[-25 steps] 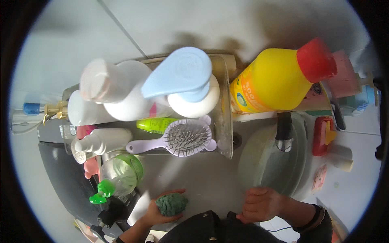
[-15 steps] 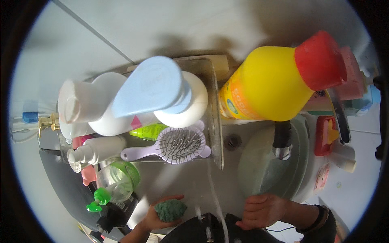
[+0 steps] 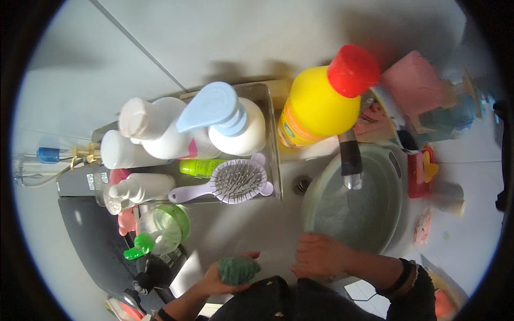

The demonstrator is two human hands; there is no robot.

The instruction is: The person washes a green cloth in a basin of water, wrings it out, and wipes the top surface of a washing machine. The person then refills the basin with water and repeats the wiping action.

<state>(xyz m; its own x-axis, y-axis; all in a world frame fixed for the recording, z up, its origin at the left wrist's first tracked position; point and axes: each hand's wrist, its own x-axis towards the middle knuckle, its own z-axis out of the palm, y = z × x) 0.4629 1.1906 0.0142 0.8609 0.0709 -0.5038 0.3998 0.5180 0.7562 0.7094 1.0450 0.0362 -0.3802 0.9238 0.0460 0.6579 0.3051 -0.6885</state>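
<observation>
My left hand (image 3: pixel 215 281) cups a crumpled dark green cloth (image 3: pixel 239 270) at the near edge of the counter. The fingers wrap under it, and part of the palm is hidden. To its right, my right hand (image 3: pixel 321 258) is curled into a fist at the near left rim of a pale green basin (image 3: pixel 397 214). Whatever those fingers hold, if anything, is hidden. The basin stands under a black-handled tap (image 3: pixel 350 160), with water in it.
A clear tray (image 3: pixel 276 176) holds pump bottles (image 3: pixel 235 125) and a lilac hairbrush (image 3: pixel 241 179). A yellow bottle with a red cap (image 3: pixel 318 104) stands behind the tap. A green-topped pump bottle (image 3: pixel 166 230) is at left, a red soap dish (image 3: pixel 419 176) at right.
The view has shifted, showing more of the basin. My right fist has moved up and left in the picture, to the basin's near rim. The cloth stays in my left hand.
</observation>
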